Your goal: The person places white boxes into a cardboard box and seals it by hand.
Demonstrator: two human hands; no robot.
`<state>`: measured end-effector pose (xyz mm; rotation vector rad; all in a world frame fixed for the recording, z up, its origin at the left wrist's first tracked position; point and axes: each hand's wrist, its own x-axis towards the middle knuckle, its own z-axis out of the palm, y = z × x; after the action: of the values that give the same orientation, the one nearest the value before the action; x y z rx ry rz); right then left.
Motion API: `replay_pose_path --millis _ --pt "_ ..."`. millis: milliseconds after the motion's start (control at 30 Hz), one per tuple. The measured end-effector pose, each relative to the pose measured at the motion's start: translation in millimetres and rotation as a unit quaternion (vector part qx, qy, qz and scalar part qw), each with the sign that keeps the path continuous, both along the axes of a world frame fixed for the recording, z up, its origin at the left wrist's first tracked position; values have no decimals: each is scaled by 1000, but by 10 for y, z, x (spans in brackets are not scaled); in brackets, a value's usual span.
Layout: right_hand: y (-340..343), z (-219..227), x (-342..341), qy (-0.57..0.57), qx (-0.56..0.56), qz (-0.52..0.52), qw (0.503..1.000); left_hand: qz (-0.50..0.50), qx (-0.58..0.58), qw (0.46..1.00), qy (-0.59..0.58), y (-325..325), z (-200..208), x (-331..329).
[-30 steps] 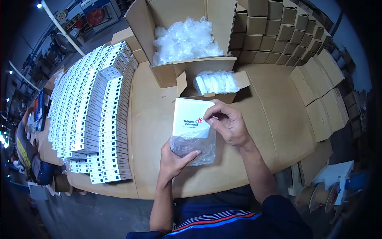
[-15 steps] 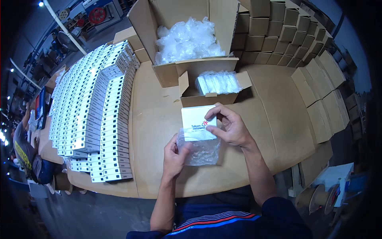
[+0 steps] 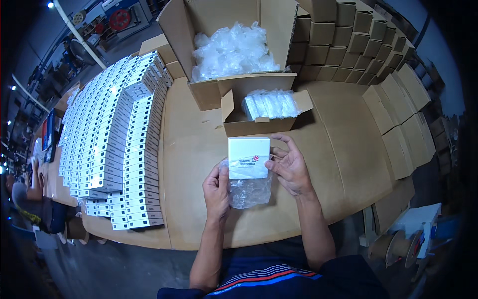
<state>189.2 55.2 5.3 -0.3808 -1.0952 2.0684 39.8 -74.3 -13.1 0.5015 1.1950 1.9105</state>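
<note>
Head view: white box [image 3: 249,157] half inside clear bag [image 3: 250,192].

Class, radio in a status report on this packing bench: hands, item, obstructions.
Left hand gripping clear plastic bag. Right hand steadying white box at the bag's mouth. Small open carton just beyond, not touching.

White box [image 3: 248,157], clear bag [image 3: 250,192], brown table [image 3: 338,149].
</note>
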Motion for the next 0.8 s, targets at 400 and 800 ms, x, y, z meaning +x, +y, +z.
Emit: replay_pose_path --millis 400,800 --pt "-26 -201 28 73 -22 -6 997 -5 15 1000 -11 -64 2 -109" --pt "170 -39 -51 91 129 39 987 2 115 988 100 15 66 -157"
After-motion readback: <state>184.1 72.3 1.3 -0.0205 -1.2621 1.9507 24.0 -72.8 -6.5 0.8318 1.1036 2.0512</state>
